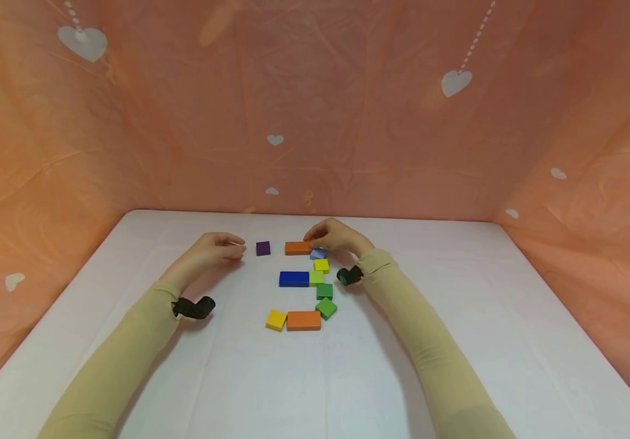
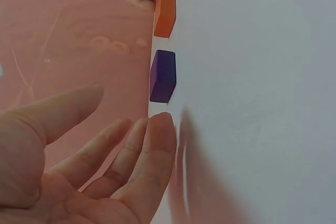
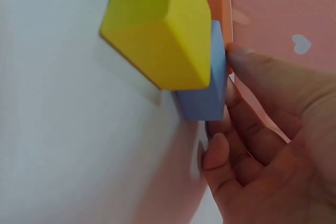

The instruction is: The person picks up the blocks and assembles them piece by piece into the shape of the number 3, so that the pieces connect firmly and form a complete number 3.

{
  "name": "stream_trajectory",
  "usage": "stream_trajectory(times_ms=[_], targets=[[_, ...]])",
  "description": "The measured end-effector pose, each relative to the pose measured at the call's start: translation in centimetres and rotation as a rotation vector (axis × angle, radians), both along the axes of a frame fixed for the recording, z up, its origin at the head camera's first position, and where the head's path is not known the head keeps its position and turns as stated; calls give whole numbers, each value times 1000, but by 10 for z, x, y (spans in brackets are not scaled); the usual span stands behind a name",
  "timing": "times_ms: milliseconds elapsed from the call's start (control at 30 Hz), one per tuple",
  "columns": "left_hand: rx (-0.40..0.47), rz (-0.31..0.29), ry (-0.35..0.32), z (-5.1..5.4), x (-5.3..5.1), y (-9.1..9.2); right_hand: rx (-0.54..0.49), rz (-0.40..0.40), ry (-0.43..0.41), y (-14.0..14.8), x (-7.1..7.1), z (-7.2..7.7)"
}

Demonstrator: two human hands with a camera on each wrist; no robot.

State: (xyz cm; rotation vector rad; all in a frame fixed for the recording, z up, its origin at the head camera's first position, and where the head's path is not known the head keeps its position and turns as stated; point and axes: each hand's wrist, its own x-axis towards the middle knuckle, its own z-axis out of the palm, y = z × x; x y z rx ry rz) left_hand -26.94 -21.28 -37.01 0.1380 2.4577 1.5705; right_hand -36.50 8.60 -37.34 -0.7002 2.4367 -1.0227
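Observation:
My right hand (image 1: 339, 236) is at the far row, its thumb and finger pinching the right end of an orange block (image 1: 297, 248). A light blue block (image 3: 202, 95) lies right by that end, close to the same hand. My left hand (image 1: 211, 253) hovers to the left of a small purple block (image 1: 262, 248). In the left wrist view its fingers (image 2: 160, 140) are spread and relaxed, holding nothing, with a gap to the purple block (image 2: 164, 76).
Toward me from the light blue block run a yellow block (image 1: 322, 266), a lime block (image 1: 316, 278) beside a long blue block (image 1: 294, 279), and two green blocks (image 1: 324, 291). Nearest are another orange block (image 1: 304, 321) and an amber block (image 1: 276, 320). Orange cloth (image 1: 315, 122) encloses the white table (image 1: 227, 390).

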Motion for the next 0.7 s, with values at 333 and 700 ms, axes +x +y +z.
stream_trajectory(times_ms=[333,700], targets=[[-51,17,-58,-5,-11,2,-25,-21,-16,-1,-2,-3],[-99,62,-31,-8,-22,25,-49,-25,-30,3,0,-2]])
